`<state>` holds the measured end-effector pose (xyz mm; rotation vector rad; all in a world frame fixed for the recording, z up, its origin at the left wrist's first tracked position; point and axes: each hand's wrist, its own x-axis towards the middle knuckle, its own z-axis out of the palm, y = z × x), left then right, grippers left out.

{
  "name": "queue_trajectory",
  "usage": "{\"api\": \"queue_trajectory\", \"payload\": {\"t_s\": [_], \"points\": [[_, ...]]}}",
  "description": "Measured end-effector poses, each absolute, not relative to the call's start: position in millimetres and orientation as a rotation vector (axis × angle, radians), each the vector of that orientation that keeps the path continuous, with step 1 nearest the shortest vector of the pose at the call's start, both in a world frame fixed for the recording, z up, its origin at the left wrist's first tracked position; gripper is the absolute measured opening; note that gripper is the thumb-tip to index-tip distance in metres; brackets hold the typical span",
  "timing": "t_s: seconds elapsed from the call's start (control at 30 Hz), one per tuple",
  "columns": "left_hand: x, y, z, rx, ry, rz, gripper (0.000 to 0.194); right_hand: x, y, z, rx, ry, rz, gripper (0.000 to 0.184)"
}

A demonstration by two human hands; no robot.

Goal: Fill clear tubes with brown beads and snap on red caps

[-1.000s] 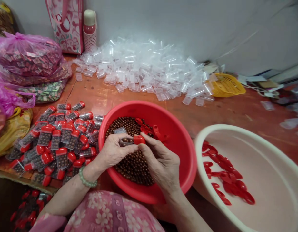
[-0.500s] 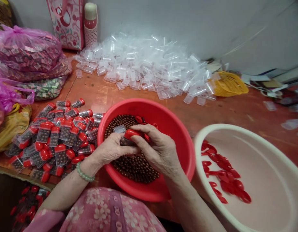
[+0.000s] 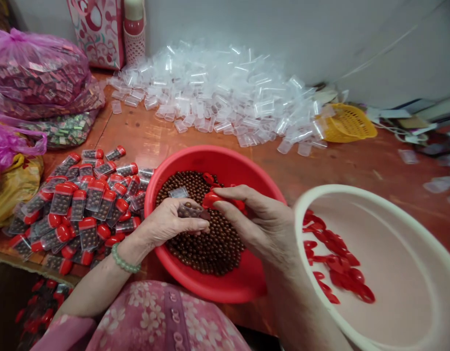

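Between the fingers and thumb of my left hand (image 3: 168, 223) is a small clear plastic case (image 3: 190, 210) with dark brown balls inside. My right hand (image 3: 263, 224) pinches a red cap (image 3: 212, 199), a short way right of the case and apart from it. Both hands are over a red basin (image 3: 271, 275), where a heap of brown balls (image 3: 210, 256) lies. An empty clear case (image 3: 178, 192) rests on the balls. More red caps are partly hidden behind my right fingers.
Filled, red-capped cases (image 3: 89, 234) are piled on the table at left. Clear empty cases (image 3: 210, 92) lie heaped along the wall. A white tub (image 3: 396, 219) with red caps (image 3: 342, 263) stands at right, a yellow basket (image 3: 351, 124) behind it. Plastic bags (image 3: 38, 73) are at far left.
The red cap was against the filled case, with both hands together. Now my right hand has moved right with the cap, leaving the case's end uncovered in my left hand.
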<state>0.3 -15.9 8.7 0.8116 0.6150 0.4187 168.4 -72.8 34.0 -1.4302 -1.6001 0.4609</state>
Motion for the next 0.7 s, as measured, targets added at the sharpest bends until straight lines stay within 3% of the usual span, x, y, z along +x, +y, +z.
{"api": "queue_trajectory", "payload": {"t_s": [0.23,0.5,0.7], "points": [[2,-17,8,0.818,0.617,0.411,0.031,154,-64,42,-1.327,-1.827,0.428,0.016],[-1,-15,9,0.834,0.633,0.397,0.025,180,-78,38,-1.504,-1.718,0.389,0.015],[1,-16,9,0.794,0.606,0.409,0.029,155,-72,35,-1.420,-1.563,0.544,0.016]]}}
